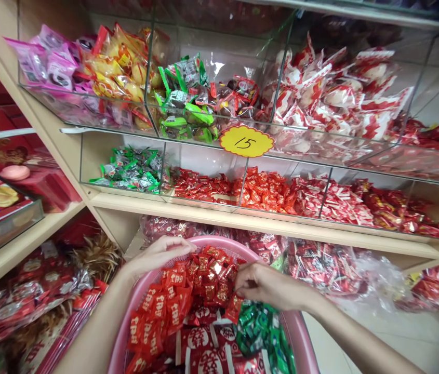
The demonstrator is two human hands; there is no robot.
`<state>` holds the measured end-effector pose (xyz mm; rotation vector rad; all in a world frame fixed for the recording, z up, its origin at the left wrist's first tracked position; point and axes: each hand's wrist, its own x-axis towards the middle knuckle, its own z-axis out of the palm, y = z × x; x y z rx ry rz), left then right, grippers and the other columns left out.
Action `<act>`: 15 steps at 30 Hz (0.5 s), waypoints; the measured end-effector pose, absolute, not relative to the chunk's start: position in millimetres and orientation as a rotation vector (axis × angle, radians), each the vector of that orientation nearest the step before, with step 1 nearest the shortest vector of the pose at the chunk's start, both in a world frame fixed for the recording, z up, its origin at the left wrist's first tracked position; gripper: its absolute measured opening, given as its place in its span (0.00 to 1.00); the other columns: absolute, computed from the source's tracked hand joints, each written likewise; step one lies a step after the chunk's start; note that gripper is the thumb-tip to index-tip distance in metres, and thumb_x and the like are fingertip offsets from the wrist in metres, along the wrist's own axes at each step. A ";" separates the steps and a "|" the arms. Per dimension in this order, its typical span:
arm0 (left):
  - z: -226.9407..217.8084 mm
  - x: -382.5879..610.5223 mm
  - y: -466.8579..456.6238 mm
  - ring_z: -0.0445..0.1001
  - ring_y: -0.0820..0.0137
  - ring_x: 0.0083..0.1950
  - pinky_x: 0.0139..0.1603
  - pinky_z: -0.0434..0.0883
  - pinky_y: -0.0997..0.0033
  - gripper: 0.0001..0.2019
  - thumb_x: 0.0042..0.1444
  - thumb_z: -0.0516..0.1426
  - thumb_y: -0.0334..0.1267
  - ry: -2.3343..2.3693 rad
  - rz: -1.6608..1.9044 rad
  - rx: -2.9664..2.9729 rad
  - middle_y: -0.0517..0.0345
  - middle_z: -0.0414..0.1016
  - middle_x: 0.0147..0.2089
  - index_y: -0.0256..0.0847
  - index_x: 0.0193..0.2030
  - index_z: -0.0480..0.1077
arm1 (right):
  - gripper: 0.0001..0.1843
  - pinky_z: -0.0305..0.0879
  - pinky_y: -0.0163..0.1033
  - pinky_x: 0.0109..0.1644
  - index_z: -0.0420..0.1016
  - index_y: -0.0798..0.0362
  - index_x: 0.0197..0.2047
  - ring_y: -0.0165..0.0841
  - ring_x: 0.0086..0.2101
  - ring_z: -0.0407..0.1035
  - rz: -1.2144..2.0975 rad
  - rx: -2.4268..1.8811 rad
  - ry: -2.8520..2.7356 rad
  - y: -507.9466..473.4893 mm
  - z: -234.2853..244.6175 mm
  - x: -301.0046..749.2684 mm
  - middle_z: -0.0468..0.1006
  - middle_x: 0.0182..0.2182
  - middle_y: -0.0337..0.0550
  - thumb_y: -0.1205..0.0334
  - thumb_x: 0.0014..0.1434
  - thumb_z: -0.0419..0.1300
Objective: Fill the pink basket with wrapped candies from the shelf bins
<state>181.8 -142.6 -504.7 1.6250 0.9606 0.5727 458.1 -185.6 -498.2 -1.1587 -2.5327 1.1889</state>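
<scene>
A pink plastic basket (115,332) is in front of me at the bottom of the view. In it lie orange-red candy packets (153,317), dark red and gold wrapped candies (213,267), larger red packets with white round prints (199,337), and green wrapped candies (262,327). My left hand (167,253) rests at the basket's far left rim, its fingers stretched out and nothing held. Over the basket's right side, my right hand (256,283) has its fingers curled in a pinch, with a small red candy packet (234,308) at the fingertips.
Ahead stand shelves with clear divided bins (203,114) of wrapped sweets and a yellow price tag (246,141) reading 15. Bagged candies (320,265) sit under the lower shelf (266,223). Left are red boxes (48,187) and plastic-wrapped red goods (28,291).
</scene>
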 end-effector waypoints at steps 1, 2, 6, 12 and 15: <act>-505.1 181.7 -142.5 0.70 0.63 0.51 0.55 0.63 0.64 0.16 0.54 0.55 0.46 0.956 0.573 1.630 0.52 0.76 0.48 0.38 0.43 0.74 | 0.08 0.54 0.32 0.29 0.72 0.57 0.27 0.24 0.25 0.60 1.218 -1.167 -2.493 -182.6 -498.7 458.0 0.70 0.25 0.37 0.70 0.52 0.53; -505.6 181.5 -142.3 0.70 0.63 0.51 0.55 0.63 0.65 0.16 0.54 0.55 0.46 0.955 0.575 1.635 0.52 0.76 0.48 0.38 0.43 0.74 | 0.07 0.55 0.32 0.29 0.73 0.56 0.27 0.25 0.25 0.60 1.236 -1.174 -2.456 -180.0 -500.6 457.3 0.70 0.25 0.37 0.69 0.52 0.53; -507.7 180.8 -141.7 0.71 0.63 0.51 0.54 0.63 0.66 0.16 0.54 0.55 0.46 0.967 0.575 1.636 0.52 0.76 0.48 0.38 0.43 0.74 | 0.09 0.56 0.32 0.29 0.73 0.56 0.28 0.26 0.24 0.60 1.164 -1.274 -2.312 -172.9 -513.2 450.8 0.70 0.23 0.36 0.64 0.54 0.54; -510.6 181.0 -139.0 0.71 0.63 0.50 0.53 0.64 0.65 0.16 0.54 0.55 0.46 0.955 0.569 1.651 0.52 0.76 0.48 0.38 0.43 0.74 | 0.12 0.54 0.32 0.28 0.74 0.54 0.35 0.27 0.24 0.61 0.738 -1.271 -2.345 -157.1 -483.8 438.1 0.72 0.24 0.38 0.57 0.58 0.54; -510.5 182.1 -138.3 0.71 0.63 0.50 0.53 0.64 0.66 0.16 0.55 0.54 0.45 0.950 0.569 1.666 0.52 0.76 0.47 0.38 0.43 0.74 | 0.10 0.56 0.32 0.31 0.74 0.55 0.35 0.28 0.26 0.65 0.484 -1.173 -2.402 -132.0 -446.1 421.8 0.75 0.27 0.41 0.63 0.58 0.52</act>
